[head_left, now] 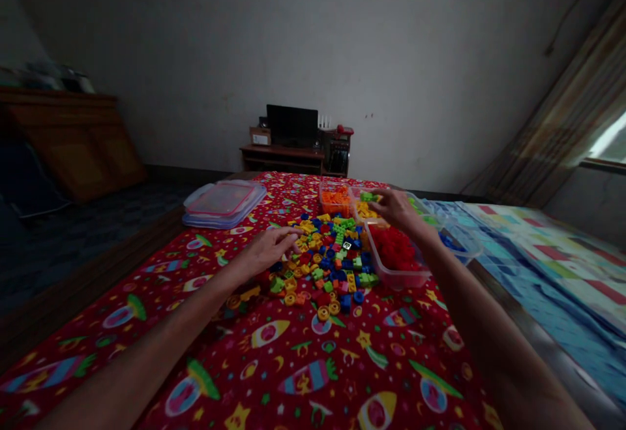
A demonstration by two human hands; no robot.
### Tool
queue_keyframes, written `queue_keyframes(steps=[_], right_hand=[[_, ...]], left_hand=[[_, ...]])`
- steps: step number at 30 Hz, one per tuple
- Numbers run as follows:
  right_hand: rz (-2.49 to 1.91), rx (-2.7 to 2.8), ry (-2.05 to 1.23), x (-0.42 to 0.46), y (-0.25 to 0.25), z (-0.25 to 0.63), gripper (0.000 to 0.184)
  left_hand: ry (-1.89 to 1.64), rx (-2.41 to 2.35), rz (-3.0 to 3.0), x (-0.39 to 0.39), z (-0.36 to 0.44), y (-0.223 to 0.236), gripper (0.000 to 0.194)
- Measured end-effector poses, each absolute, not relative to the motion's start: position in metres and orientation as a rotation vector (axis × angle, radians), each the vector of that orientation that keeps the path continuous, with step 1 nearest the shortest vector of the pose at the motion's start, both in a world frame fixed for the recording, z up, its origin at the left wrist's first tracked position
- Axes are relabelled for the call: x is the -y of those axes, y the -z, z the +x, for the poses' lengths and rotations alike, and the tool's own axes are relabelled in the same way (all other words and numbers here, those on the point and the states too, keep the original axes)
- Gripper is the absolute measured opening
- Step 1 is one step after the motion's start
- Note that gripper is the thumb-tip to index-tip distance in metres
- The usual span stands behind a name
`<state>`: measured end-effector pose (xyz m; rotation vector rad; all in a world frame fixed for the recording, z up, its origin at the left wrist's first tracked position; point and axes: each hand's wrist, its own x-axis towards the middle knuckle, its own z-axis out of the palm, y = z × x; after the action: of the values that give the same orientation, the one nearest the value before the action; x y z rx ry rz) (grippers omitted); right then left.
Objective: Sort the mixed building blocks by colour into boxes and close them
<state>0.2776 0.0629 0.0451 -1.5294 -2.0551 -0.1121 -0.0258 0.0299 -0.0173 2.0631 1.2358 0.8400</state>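
Head view: under both hands a red rocket-print cloth covers the surface. Beyond the left hand lie stacked clear lids. Beside the right hand stand clear tubs: red pieces, orange pieces, yellow pieces. Between the hands lies the mixed brick pile. Left hand, fingers loosely curled, touches the pile's near edge. Right hand pinches a green brick above the tubs. Sorting by colour looks under way; releasing the green brick into a matching tub seems next.

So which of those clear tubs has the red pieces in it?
The tub of red pieces is the nearest one, right of the loose pile, under the right hand's forearm. The tubs behind it hold orange and yellow.
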Motion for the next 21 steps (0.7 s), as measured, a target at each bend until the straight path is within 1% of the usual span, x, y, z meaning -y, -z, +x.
queue_keyframes(steps=[3,5,7,9,12,16,21], right_hand=[[-1.838,1.927,0.274,-0.089,-0.061,0.337,0.034],[-2.008,1.884,0.350,-0.102,-0.066,0.371,0.032],[-2.103,1.889,0.360,-0.111,-0.068,0.396,0.029],[-2.116,1.941,0.296,-0.117,-0.069,0.410,0.034],[-2.076,1.997,0.229,-0.124,-0.070,0.414,0.040],[-2.038,1.965,0.244,-0.124,-0.075,0.402,0.034],[-1.844,2.023,0.217,-0.098,-0.081,0.364,0.030]], left_hand=[[-0.836,-1.234,2.067,-0.032,-0.029,0.017,0.051],[-0.825,-1.233,2.057,-0.033,-0.030,0.017,0.049],[-0.817,-1.249,2.045,-0.033,-0.030,0.017,0.048],[-0.808,-1.276,2.038,-0.032,-0.030,0.016,0.047],[-0.787,-1.308,2.052,-0.031,-0.031,0.013,0.047],[-0.728,-1.392,2.163,-0.030,-0.039,0.002,0.047],[-0.435,-1.378,2.251,-0.032,-0.070,-0.009,0.051]])
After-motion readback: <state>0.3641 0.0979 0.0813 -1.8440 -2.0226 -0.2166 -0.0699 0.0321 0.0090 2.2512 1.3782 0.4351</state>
